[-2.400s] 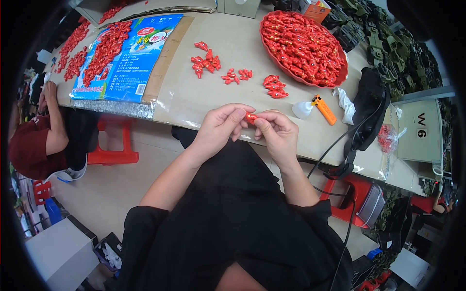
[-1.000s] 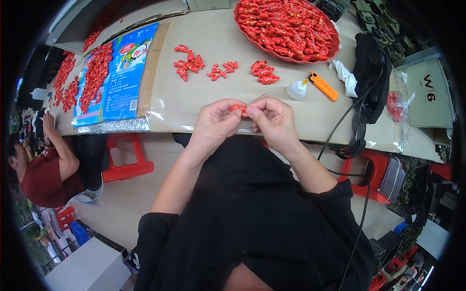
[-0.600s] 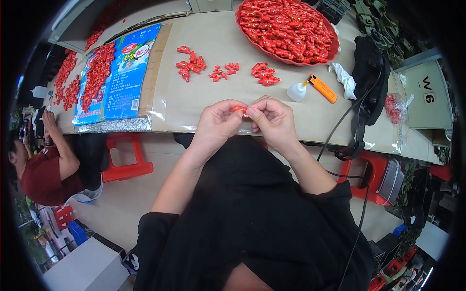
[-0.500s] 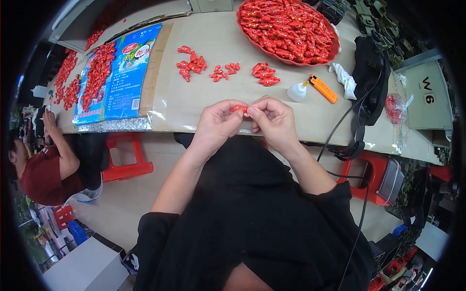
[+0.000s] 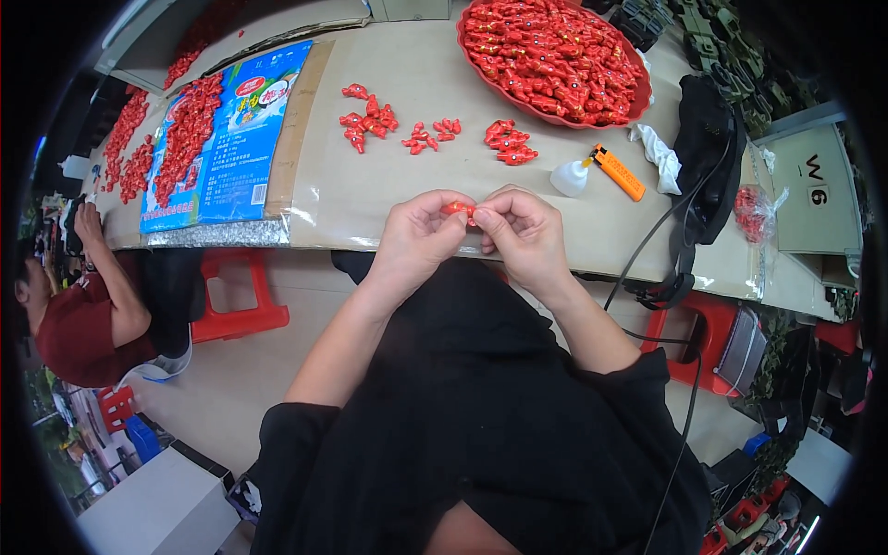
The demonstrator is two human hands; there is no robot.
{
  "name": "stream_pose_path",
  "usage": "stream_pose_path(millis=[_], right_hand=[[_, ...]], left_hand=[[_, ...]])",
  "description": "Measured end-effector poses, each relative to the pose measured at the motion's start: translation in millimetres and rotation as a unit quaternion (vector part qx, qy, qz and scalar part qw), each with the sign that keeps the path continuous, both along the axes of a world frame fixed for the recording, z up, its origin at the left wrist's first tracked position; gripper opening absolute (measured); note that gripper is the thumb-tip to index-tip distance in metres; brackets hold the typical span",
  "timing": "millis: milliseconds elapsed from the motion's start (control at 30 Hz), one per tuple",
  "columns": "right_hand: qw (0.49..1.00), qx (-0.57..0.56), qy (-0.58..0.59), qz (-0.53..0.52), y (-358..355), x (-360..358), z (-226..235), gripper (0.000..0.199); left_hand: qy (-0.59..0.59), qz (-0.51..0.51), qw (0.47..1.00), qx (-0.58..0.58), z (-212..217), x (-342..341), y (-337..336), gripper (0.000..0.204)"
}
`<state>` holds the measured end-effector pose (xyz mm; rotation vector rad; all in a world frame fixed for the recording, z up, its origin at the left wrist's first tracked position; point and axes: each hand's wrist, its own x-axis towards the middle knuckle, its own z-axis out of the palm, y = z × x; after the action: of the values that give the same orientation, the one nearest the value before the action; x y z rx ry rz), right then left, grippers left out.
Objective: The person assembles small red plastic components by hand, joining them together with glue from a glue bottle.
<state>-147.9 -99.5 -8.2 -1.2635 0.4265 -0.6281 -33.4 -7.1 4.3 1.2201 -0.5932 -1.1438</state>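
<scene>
Between my two hands, just above the table's near edge, is a small red figurine [image 5: 460,210], mostly covered by my fingers. My left hand [image 5: 424,236] pinches its left end between thumb and fingertips. On its right end the thumb and forefinger of my right hand [image 5: 524,238] press together. Beyond my hands lie small groups of red pieces: larger ones [image 5: 370,118] to the left, tiny ones [image 5: 431,136] in the middle, and several figurines [image 5: 510,143] to the right. A white squeeze bottle [image 5: 569,178] with a thin tip lies near an orange cutter-like tool [image 5: 618,173].
A red basin [image 5: 555,65] heaped with red figurines stands at the back. Leftward, a blue printed cardboard sheet [image 5: 242,139] carries more red pieces. Crumpled tissue [image 5: 659,159], a black strap bag [image 5: 705,176] and a cable lie at right. A person in dark red [image 5: 92,319] sits at far left.
Both hands keep their pinch on the figurine, which has turned slightly between the fingertips. The whole view has shifted a little. The person at the left has moved a hand slightly.
</scene>
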Motion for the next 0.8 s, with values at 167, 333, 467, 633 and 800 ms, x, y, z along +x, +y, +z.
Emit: stream_pose_path(millis=[167, 333, 467, 633, 800], right_hand=[[1.000, -0.002, -0.005, 0.002, 0.0, 0.1, 0.0, 0.008], [1.000, -0.026, -0.011, 0.000, 0.2, -0.8, -1.1, 0.006], [0.999, -0.037, -0.011, -0.001, 0.7, -0.6, 0.9, 0.006], [0.998, -0.063, -0.008, -0.006, 0.5, -1.1, 0.6, 0.005], [0.996, -0.088, 0.002, -0.015, 3.1, -0.7, 1.4, 0.005]], left_hand=[[-0.006, -0.002, 1.000, -0.002, -1.2, 1.8, 2.9, 0.018], [0.020, 0.007, 1.000, -0.013, -0.6, 1.3, 1.5, 0.014], [0.032, 0.002, 0.999, -0.024, 0.4, 2.0, 1.2, 0.015], [0.034, -0.006, 0.999, -0.023, 1.7, 3.3, 2.1, 0.016], [0.041, -0.001, 0.999, -0.023, 0.2, 2.9, 2.8, 0.016]])
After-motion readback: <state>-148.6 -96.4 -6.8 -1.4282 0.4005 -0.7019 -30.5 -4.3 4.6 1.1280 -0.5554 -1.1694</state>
